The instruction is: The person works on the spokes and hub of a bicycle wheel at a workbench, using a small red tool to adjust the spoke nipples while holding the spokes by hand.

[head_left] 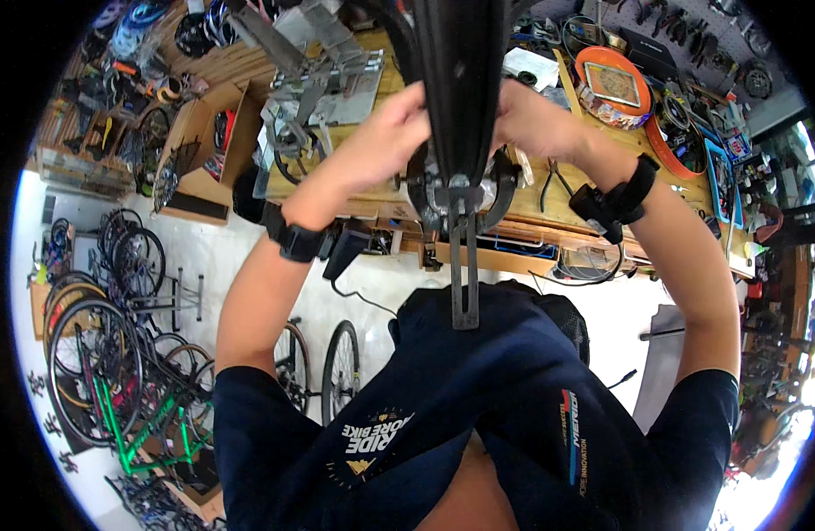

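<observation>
A long black rounded piece (461, 88), which looks like a bicycle wheel seen edge-on, rises in front of me at the bench. Below it, a slotted metal bar (465, 274) points toward my body from a dark metal stand (422, 196). My left hand (391, 137) is curled closed against the left side of the black piece. On its other side my right hand (538, 122) is also bent closed. The black piece hides the fingertips of both hands, and what they hold cannot be made out.
Black-handled pliers (556, 184) lie on the wooden bench (527, 199), right of the stand. Farther right are an orange round tray (613, 80) and a blue tray (719, 181). Metal parts (336, 88) cover the bench's left. An open cardboard box (204, 164) and several bicycles (115, 389) stand left.
</observation>
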A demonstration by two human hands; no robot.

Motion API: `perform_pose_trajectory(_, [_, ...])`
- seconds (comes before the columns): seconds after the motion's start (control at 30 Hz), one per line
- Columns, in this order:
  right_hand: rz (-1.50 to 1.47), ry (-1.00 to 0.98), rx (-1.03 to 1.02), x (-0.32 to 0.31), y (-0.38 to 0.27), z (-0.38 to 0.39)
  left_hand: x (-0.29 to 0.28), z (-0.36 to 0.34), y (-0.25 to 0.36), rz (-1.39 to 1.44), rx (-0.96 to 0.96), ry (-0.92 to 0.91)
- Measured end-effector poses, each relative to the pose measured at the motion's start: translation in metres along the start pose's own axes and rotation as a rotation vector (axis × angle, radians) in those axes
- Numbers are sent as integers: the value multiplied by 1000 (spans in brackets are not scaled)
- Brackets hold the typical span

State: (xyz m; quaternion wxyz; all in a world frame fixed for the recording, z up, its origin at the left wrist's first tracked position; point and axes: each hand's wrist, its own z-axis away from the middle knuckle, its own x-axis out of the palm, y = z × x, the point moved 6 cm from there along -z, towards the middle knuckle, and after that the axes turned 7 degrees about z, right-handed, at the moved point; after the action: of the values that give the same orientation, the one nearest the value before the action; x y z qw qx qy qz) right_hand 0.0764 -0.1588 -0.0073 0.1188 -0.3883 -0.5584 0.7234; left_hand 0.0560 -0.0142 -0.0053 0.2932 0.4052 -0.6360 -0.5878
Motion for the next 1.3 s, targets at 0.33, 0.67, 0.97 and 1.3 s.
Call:
perform_pose_trajectory(0.33, [-144, -46, -73, 3, -27, 16, 6, 7, 24, -4, 127, 110])
perform_pose_trajectory(0.67, [-278, 6, -45, -9, -84, 37, 18, 13, 85, 76, 109, 116])
perform_pose_trajectory(0.97, [-400, -9, -102, -16, -104, 44, 32, 10, 114, 347, 1, -22])
perform_pose_trajectory(1.3, [-411, -48, -118, -15, -104, 42, 33, 13, 117, 351, 2, -46])
